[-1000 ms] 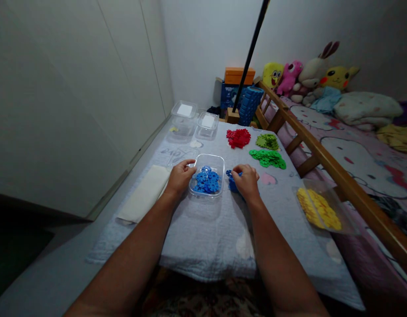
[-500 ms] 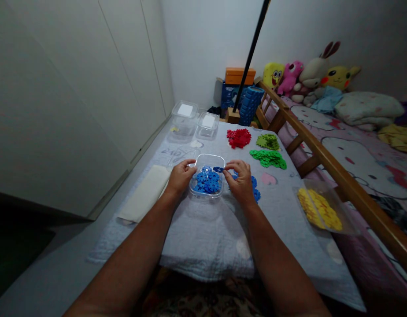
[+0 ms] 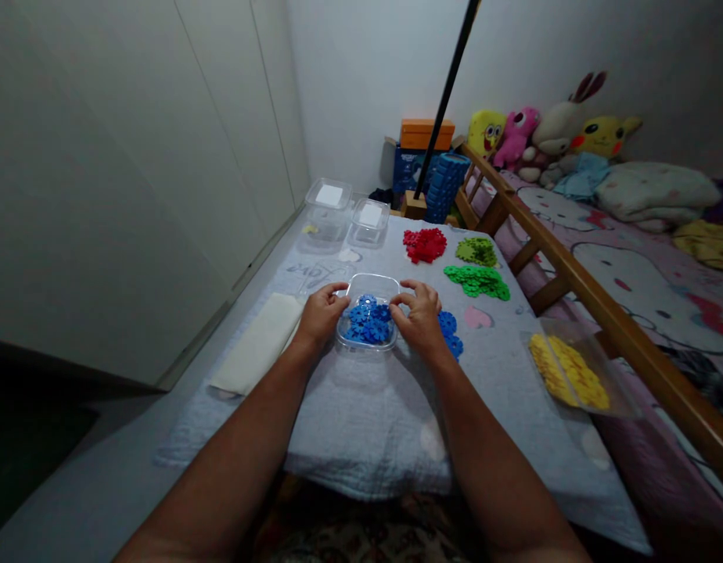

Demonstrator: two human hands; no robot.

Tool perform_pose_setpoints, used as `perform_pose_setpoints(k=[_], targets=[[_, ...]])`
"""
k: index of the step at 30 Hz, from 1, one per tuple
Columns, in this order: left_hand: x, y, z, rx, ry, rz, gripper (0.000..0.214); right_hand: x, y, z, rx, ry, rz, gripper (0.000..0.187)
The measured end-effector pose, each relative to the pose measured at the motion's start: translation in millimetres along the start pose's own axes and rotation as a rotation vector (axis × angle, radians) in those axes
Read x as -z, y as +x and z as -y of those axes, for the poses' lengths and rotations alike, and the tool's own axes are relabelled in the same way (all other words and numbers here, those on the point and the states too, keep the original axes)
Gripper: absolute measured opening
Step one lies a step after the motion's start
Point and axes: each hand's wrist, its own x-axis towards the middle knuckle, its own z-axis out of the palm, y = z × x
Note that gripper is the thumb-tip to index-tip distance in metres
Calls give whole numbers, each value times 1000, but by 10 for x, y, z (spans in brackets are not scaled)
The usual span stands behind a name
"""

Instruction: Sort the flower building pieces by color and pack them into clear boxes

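A clear plastic container [image 3: 368, 346] stands in front of me on the cloth-covered table, partly filled with blue snowflake discs [image 3: 365, 320]. My left hand [image 3: 323, 314] grips its left rim between thumb and fingers. Over the right rim, my right hand [image 3: 419, 314] has thumb and forefinger pinched at a darker blue snowflake disc [image 3: 383, 311], low among the others; the fingertips partly hide it. More loose blue discs [image 3: 451, 332] lie on the cloth beside the right hand, which covers some of them.
Red discs [image 3: 425, 245], olive-green discs [image 3: 476, 251] and green discs [image 3: 477, 281] lie in piles at the back right. A bag of yellow discs [image 3: 566, 371] rests by the wooden bed rail [image 3: 564, 270]. Two lidded clear boxes [image 3: 329, 205] stand at the back left, with a folded cream cloth [image 3: 257, 344] nearer.
My right hand has moved slightly left and down, bringing the dark blue disc from above the container down onto the discs inside. My left hand stays at the rim.
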Motion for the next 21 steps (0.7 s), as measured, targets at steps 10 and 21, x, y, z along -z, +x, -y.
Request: perform_pose_setpoints(k=[10, 21], targets=[[-4, 9, 19, 21, -20, -2, 53, 1, 51, -164, -21, 72, -111, 29], [-5, 23, 49, 10, -17, -5, 50, 96, 112, -562, -284, -169, -173, 35]])
